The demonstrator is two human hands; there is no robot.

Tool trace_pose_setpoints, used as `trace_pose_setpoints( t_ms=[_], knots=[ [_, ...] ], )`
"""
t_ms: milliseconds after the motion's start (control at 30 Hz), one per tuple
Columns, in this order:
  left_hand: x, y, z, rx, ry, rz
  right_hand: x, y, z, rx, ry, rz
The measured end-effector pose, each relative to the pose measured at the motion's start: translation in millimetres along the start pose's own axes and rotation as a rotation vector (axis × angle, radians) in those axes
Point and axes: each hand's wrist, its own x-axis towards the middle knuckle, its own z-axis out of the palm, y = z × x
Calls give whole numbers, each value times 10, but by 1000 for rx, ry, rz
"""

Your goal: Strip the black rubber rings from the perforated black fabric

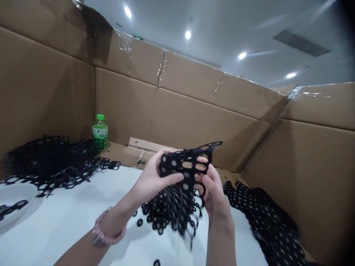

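A black die-cut sheet [188, 173] is held up in front of me, with rows of pale-centred round pieces on its left part and open holes on its right. My left hand [159, 171] grips the left part, thumb across the front and fingers behind. At the right edge, my right hand [213, 186] has its fingers bent around the perforated part; some fingertips show through the holes. The sheet's lower part hangs down, blurred by motion. Below lies a pile of small black rings [158, 218], with a single ring [139, 222] to its left.
A heap of black perforated scrap [52, 162] lies at left, beside a green-capped bottle [100, 133]. A white bowl [30, 192] with black pieces stands at the left edge. More dotted black sheets [266, 214] lie at right. Cardboard walls [194, 107] enclose the white table [111, 192].
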Motion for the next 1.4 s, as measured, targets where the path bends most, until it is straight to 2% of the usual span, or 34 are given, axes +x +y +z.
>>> trace_pose_setpoints(
  t_ms=[67, 133, 233, 333, 433, 467, 533, 600, 633, 667, 733, 800, 900, 1000, 1200, 1300, 1400],
  knots=[
    [-8, 16, 14, 75, 193, 62, 26, 24, -17, -82, -118, -26],
    [-20, 30, 21, 140, 274, 90, 40, 55, 9, -171, -131, -25],
    [-28, 31, 17, 188, 267, 91, 38, 83, 97, -231, -101, -34],
    [-8, -1, -25, 231, 188, 70, 11, 80, 154, -244, -99, -78],
    [33, -44, -119, 415, 151, 78, -24, 65, 159, -247, -26, -118],
    [44, -52, -158, 516, 191, 108, -34, 58, 157, -253, -9, -126],
    [49, -44, -226, 715, 350, 229, -47, 40, 158, -282, -13, -127],
    [20, 3, -260, 824, 505, 434, -56, 20, 170, -323, -29, -119],
    [-5, 38, -260, 840, 518, 546, -60, 11, 178, -343, -35, -116],
    [-34, 78, -249, 838, 468, 626, -65, 4, 188, -359, -42, -117],
    [-86, 158, -207, 787, 246, 639, -81, -8, 203, -378, -62, -126],
    [-112, 218, -164, 706, 17, 511, -103, -20, 211, -389, -108, -135],
    [-114, 256, -127, 584, -141, 372, -138, -44, 212, -408, -175, -178],
    [-126, 252, -89, 506, -151, 335, -158, -64, 219, -424, -208, -250],
    [-190, 211, 42, 407, -28, 292, -174, -27, 198, -399, -202, -314],
    [-180, 197, 29, 361, -78, 276, -176, 4, 122, -331, -198, -266],
    [-139, 190, -51, 347, -76, 336, -165, 13, 45, -228, -280, -131]
  ],
)
